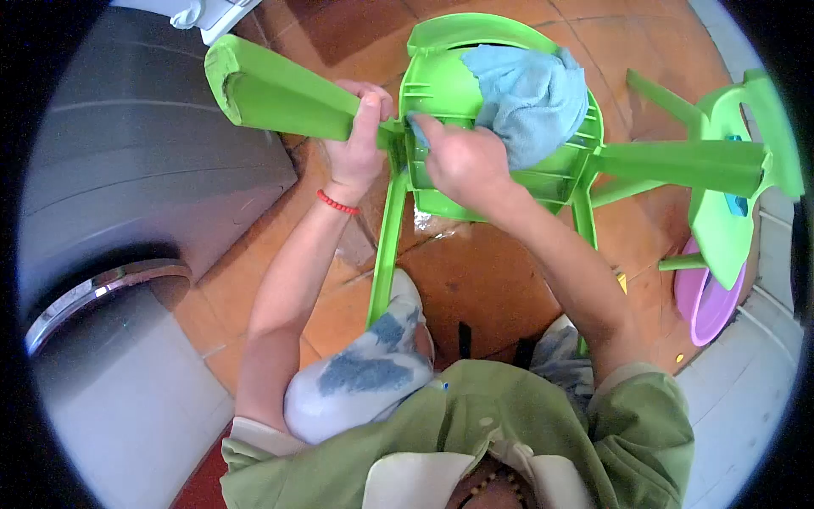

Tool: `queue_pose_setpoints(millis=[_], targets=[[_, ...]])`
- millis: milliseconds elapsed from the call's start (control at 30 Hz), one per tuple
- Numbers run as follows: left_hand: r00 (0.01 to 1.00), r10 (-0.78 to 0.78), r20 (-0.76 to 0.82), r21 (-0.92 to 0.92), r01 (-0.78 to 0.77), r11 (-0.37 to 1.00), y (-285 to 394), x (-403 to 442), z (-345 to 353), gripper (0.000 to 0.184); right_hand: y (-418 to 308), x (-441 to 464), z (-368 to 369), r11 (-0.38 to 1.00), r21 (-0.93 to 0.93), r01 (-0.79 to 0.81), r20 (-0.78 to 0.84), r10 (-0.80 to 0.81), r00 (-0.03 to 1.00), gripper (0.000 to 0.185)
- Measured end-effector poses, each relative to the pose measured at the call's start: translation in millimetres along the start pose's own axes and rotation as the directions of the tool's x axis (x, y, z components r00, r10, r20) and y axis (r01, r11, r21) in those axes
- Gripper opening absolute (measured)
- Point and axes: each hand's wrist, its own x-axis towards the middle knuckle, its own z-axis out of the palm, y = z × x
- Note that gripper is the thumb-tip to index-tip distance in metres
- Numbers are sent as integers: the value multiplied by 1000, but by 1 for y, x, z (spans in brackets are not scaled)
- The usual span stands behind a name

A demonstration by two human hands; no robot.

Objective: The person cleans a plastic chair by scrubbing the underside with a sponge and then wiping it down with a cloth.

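Observation:
A bright green plastic chair [441, 81] lies upside down in front of me, its ribbed underside facing up and its legs spread outward. My left hand [365, 136] is wrapped round the base of its upper left leg. Over the underside my right hand [465, 159] presses a bit of blue cloth with its index finger against the left inner edge; the other fingers are curled. The light blue cloth [534, 102] is bunched on the underside, just beyond and to the right of my right hand.
A second green chair [721, 204] stands tilted at the right, with a pink basin [712, 305] below it. A large grey object [153, 144] fills the left side. Orange tiles [475, 280] cover the floor; my legs are below the chair.

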Motion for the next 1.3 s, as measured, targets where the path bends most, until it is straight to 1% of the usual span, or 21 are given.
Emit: queue_pose_setpoints(millis=[67,167,267,367,400,433,500,533,633,667,767,833,900,933,967,1000,1100,1200,1300], targets=[[1000,14,16,12,-14,1000,1,2,0,11,4,-4,10,999,26,39,-139,-35,990,41],[1000,19,15,11,-19,1000,0,0,1,11,4,-11,17,985,-160,-71,-31,67,997,40],[1000,13,-3,63,-13,998,5,-1,3,11,-10,7,0,976,24,-215,210,205,956,32],[1000,0,-20,77,1,997,4,-2,5,12,-6,37,-4,902,233,-364,502,209,839,23],[1000,-12,-29,78,14,997,3,-2,5,12,0,40,6,766,432,-475,546,197,814,22],[999,-24,-39,79,27,996,4,-2,6,13,5,40,10,649,547,-529,576,167,801,21],[1000,-11,-24,106,13,994,5,-2,6,14,14,37,9,356,713,-604,617,90,782,18],[1000,-3,-18,117,5,993,6,-1,6,14,12,31,6,184,765,-617,617,65,784,10],[1000,10,-10,140,-9,990,7,0,8,15,7,20,9,-22,812,-583,583,48,811,7],[1000,14,-10,144,-12,990,7,0,8,15,5,16,9,-16,791,-611,611,49,790,36],[1000,10,-7,158,-8,987,7,0,6,16,-10,6,2,-93,846,-526,532,59,845,50],[1000,4,-3,148,-4,989,5,-1,5,15,-10,-3,11,146,857,-494,482,111,869,57],[1000,0,-3,120,1,993,4,-1,5,15,-9,-5,13,392,809,-438,415,147,898,64],[1000,-3,-5,107,3,994,4,-1,5,15,-9,-4,9,645,635,-426,417,178,891,62],[1000,-15,-5,107,16,994,5,-2,4,15,-9,-3,3,834,398,-381,411,209,887,59],[1000,-28,-7,107,28,994,6,-2,4,16,-12,0,-4,944,121,-306,397,236,887,57],[1000,-22,-1,109,22,994,6,-2,1,16,-13,14,-7,971,-26,-236,439,223,871,57],[1000,3,16,103,-5,995,3,-2,1,15,-4,23,-9,987,-124,-100,457,146,877,46],[998,48,46,63,-50,997,2,-6,-3,12,-10,21,-10,972,-223,-77,414,165,895,38]])
